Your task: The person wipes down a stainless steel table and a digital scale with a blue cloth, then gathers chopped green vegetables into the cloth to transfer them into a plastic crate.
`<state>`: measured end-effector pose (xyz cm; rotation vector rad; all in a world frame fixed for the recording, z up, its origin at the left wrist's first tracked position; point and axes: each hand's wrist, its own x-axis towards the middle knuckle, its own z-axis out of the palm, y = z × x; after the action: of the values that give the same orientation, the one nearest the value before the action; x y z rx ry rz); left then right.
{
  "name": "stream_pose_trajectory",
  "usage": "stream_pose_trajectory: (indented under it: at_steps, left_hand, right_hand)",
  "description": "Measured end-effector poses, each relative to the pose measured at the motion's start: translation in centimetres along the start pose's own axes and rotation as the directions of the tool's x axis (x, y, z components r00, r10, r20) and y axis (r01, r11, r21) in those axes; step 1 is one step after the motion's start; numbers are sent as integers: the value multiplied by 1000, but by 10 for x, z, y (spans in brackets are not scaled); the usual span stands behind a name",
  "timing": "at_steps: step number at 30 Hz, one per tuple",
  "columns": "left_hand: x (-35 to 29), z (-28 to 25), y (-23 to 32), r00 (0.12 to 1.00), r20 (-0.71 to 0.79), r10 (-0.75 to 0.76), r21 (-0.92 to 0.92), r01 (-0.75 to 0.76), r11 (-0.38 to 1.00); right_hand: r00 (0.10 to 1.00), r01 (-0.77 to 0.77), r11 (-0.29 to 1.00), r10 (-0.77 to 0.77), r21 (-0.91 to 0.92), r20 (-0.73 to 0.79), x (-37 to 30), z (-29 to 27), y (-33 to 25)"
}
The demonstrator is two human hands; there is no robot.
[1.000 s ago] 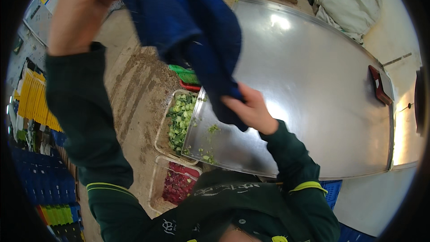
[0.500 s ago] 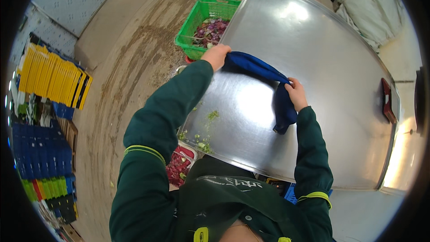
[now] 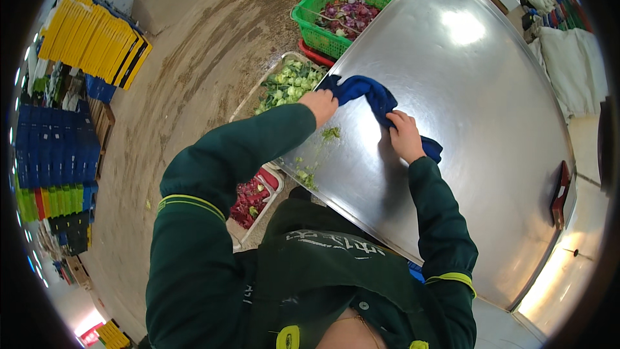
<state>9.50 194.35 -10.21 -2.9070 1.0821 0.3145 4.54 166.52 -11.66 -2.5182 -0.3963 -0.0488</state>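
A dark blue cloth (image 3: 369,88) is stretched and bunched between my two hands over a shiny metal table (image 3: 445,84). My left hand (image 3: 320,106) grips its left end at the table's left edge. Farther right, my right hand (image 3: 406,137) is closed on the cloth, and a loose tail hangs out past that hand's right side. Small green vegetable scraps (image 3: 330,134) lie on the metal just below the cloth, with more scraps (image 3: 306,174) toward the near left edge.
Left of the table stand a green crate (image 3: 323,35) of purple leaf scraps, a tub of green trimmings (image 3: 290,81) and a pale tub of red-purple scraps (image 3: 248,203). A dark red object (image 3: 559,194) lies at the table's right edge. Stacked yellow crates (image 3: 93,39) stand far left.
Both hands have come nearer to me, the right also leftward, and the cloth is more bunched between them. The view has turned, showing the tub of green trimmings.
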Motion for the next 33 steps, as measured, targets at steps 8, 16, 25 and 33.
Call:
stream_pose_trajectory:
  at_steps: [8,16,25,33]
  left_hand:
    - [-107,3,33,976,167,-143,-21,148,989]
    - [-126,-3,57,922,256,-289,-47,311,949]
    - [-125,2,72,889,252,-382,-228,438,870]
    - [-145,2,90,890,-52,-453,-333,412,848]
  right_hand:
    - [978,188,982,-190,34,86,-20,19,-49]
    - [955,246,966,-256,84,152,-24,28,-63]
    - [947,169,969,-210,180,243,-19,17,-64]
    - [934,116,968,-182,221,306,-10,11,-59]
